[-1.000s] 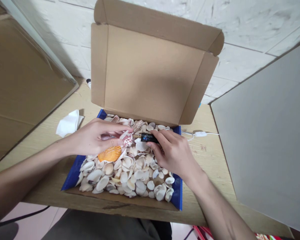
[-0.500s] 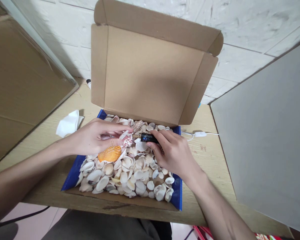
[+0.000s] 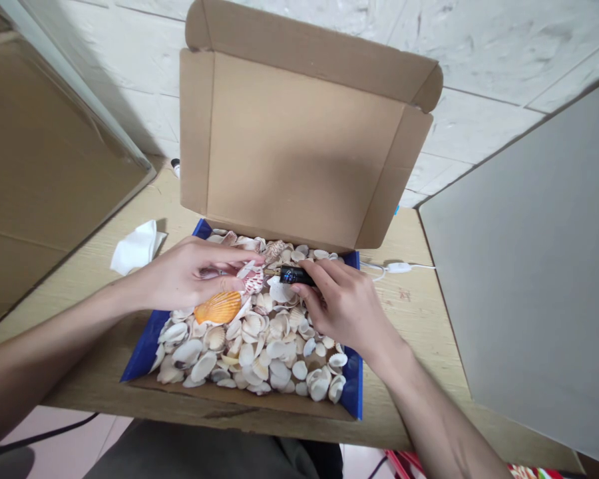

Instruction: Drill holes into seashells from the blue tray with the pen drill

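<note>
Over the shell-filled cardboard box, my left hand pinches a small red-and-white seashell between thumb and fingers. My right hand grips a black mini electric drill with a brass-coloured chuck. The thin bit points left at the held shell; whether its tip touches or has entered the shell I cannot tell. An orange scallop shell lies just below my left thumb. Many white and cream shells fill the box beneath both hands.
The box's open lid stands up at the back, against a white tiled wall. Left of the box is a crumpled white tissue. A white cable runs along the table at right. Large panels flank both sides.
The whole view has shifted very slightly. Both hands, the seashell and the drill keep the same positions relative to each other.
</note>
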`<action>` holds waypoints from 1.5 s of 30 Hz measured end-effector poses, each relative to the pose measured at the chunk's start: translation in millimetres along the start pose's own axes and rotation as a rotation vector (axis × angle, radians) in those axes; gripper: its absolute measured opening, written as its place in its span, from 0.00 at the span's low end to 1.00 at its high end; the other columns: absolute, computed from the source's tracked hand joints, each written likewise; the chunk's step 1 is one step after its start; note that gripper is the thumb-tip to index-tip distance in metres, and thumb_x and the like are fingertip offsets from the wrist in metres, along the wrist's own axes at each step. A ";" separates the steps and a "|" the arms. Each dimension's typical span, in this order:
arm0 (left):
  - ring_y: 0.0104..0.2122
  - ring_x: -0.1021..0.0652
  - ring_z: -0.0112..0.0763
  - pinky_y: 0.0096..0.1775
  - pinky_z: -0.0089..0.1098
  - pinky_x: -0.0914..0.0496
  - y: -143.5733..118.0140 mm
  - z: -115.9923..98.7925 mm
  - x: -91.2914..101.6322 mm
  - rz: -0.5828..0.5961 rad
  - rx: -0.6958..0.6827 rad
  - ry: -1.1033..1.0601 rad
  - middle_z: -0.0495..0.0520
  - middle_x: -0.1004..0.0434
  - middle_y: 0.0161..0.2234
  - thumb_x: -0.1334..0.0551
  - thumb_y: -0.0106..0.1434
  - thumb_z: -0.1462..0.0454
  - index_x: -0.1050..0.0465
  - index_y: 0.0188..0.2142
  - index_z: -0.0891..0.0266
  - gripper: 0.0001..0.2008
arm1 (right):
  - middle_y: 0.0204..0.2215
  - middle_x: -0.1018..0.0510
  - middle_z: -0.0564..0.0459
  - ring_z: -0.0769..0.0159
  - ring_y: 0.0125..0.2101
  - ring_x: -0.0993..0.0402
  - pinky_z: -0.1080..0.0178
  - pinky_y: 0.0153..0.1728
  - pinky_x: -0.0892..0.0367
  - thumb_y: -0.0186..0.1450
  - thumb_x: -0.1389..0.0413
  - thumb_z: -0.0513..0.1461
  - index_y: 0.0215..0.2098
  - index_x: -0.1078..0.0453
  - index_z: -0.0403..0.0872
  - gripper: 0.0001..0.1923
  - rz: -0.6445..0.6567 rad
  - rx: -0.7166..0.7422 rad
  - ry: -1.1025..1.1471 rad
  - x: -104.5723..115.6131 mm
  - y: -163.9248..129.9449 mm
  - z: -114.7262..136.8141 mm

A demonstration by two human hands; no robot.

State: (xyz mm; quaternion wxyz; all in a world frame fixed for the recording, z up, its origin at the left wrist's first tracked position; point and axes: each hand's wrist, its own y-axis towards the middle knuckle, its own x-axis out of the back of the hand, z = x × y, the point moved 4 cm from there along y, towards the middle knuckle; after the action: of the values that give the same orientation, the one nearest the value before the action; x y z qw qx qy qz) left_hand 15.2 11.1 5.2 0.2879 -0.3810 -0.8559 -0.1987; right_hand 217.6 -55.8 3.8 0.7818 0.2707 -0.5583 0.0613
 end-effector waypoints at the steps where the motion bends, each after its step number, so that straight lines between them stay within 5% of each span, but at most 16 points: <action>1: 0.24 0.29 0.23 0.27 0.21 0.33 0.0 0.6 -0.1 0.002 0.005 0.004 0.52 0.20 0.32 0.39 0.65 0.63 0.26 0.52 0.65 0.17 | 0.29 0.23 0.47 0.63 0.29 0.29 0.62 0.29 0.35 0.70 0.52 0.41 0.44 0.29 0.39 0.15 0.002 -0.001 0.004 -0.1 -0.1 -0.1; 8: 0.24 0.29 0.22 0.26 0.20 0.34 -0.1 0.4 0.3 -0.005 0.010 0.016 0.50 0.20 0.32 0.39 0.64 0.64 0.25 0.52 0.65 0.17 | 0.30 0.23 0.47 0.63 0.29 0.28 0.61 0.29 0.34 0.70 0.52 0.41 0.45 0.28 0.39 0.16 0.007 -0.007 0.012 -0.2 -0.6 -0.3; 20: 0.23 0.31 0.20 0.27 0.21 0.36 0.8 -13.4 4.2 -0.072 0.087 -0.017 0.49 0.18 0.35 0.37 0.62 0.66 0.24 0.49 0.68 0.15 | 0.42 0.22 0.44 0.59 0.39 0.29 0.56 0.38 0.33 0.67 0.47 0.36 0.54 0.31 0.43 0.18 -0.188 0.078 0.008 5.6 -4.7 -2.4; 31: 0.23 0.28 0.22 0.27 0.21 0.35 0.4 -10.7 3.1 -0.075 0.098 -0.054 0.53 0.17 0.38 0.37 0.62 0.66 0.23 0.49 0.68 0.16 | 0.32 0.21 0.46 0.62 0.31 0.27 0.62 0.30 0.31 0.68 0.48 0.40 0.47 0.28 0.38 0.16 -0.122 0.047 0.021 4.0 -3.0 0.3; 45: 0.25 0.28 0.19 0.31 0.19 0.33 -0.2 -5.3 2.4 -0.045 0.053 -0.004 0.51 0.18 0.37 0.37 0.63 0.67 0.24 0.50 0.69 0.16 | 0.39 0.21 0.43 0.60 0.36 0.28 0.58 0.36 0.32 0.67 0.47 0.38 0.49 0.29 0.39 0.15 -0.192 0.089 -0.003 6.0 -2.8 -0.6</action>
State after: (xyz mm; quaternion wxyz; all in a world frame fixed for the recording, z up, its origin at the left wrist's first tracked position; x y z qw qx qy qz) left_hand 15.6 9.4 10.7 0.2917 -0.3541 -0.8697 -0.1819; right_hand 221.5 -59.1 8.2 0.7705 0.3574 -0.5277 0.0106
